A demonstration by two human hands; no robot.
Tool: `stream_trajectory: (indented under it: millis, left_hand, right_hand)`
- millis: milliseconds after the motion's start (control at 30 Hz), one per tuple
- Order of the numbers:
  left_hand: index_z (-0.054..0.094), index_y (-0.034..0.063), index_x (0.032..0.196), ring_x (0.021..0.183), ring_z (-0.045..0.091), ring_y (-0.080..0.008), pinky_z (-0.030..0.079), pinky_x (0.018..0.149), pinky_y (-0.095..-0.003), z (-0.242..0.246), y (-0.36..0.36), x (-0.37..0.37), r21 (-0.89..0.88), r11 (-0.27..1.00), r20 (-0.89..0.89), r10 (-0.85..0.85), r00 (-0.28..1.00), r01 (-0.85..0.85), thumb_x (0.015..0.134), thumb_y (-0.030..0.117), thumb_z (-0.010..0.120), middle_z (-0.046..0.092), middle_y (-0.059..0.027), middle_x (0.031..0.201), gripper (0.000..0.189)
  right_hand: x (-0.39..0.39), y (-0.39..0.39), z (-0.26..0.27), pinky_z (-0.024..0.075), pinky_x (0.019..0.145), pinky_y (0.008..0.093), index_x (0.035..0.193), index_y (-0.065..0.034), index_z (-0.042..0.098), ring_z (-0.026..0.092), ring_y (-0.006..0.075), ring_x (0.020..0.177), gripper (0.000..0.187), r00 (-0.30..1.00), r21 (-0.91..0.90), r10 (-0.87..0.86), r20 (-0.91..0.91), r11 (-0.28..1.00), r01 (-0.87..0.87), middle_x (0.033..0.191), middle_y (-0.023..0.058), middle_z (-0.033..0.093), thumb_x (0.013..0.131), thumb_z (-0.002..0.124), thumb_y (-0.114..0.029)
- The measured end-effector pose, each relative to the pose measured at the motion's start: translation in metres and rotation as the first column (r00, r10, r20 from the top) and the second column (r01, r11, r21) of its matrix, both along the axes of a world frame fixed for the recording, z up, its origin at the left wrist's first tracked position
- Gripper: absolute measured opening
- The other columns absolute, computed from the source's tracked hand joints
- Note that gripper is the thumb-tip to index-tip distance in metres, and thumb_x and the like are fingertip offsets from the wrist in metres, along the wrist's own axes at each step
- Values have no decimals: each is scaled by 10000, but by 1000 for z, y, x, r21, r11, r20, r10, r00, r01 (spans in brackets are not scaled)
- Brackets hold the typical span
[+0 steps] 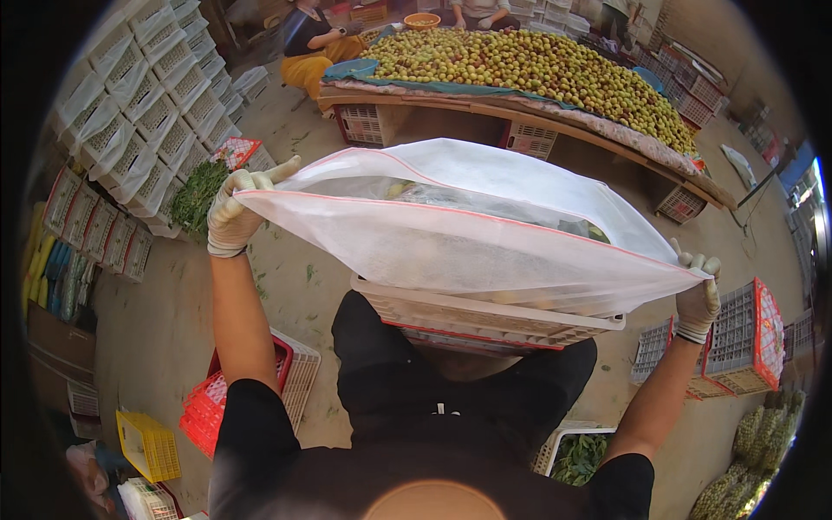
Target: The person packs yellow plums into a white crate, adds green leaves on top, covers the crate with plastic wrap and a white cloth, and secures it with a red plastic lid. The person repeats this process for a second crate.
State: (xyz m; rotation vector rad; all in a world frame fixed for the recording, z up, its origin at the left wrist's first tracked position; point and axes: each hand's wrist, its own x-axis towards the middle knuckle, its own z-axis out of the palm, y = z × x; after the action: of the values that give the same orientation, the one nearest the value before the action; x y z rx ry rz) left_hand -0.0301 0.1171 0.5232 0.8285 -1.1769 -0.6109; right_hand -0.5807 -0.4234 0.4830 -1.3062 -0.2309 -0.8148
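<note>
My gloved left hand (239, 211) grips the left corner of a white, translucent fabric bag (442, 244) with red edging. At the opposite corner, my gloved right hand (699, 296) pinches the same bag. Stretched wide between both hands, its mouth gapes. Through the gap show green leaves (585, 229) and clear plastic film (448, 195); the rest of the contents is hidden or blurred behind the fabric. Below the bag, a white plastic crate (481, 315) stands in front of my knees, and the bag covers its top.
Beyond stands a low table (520, 107) heaped with round yellow-green fruit (520, 62); people sit behind it and at its left. Stacked white crates (140, 110) rise at left near leafy greens (201, 195). Red crates (218, 403), a yellow crate (148, 445) and grey crates (734, 338) flank me.
</note>
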Motion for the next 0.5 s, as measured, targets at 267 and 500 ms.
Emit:
stream_trajectory:
  millis: [267,500]
  left_hand:
    - [640,53,1136,989,618,-133,497,916,-288,-45,-17,4,51,823,-98,567,818,-565,996,257,660,660,-48,1103,248]
    - [689,59,944,865,539,-80,446,820,-244,-78,-44,25,123,449,264,845,465,-885,953,198,636,646,19,917,149]
  right_hand:
    - [13,-5,-27,488,894,272,1062,-92,637,568,104,913,129,820,156,-556,-135,806,571,966,-1,614,1046,608,-217]
    - [29,-8,-70,485,677,248,1010,-77,645,563,74,762,211,528,-17,-722,-447,597,802,874,-17,631,1037,631,-285]
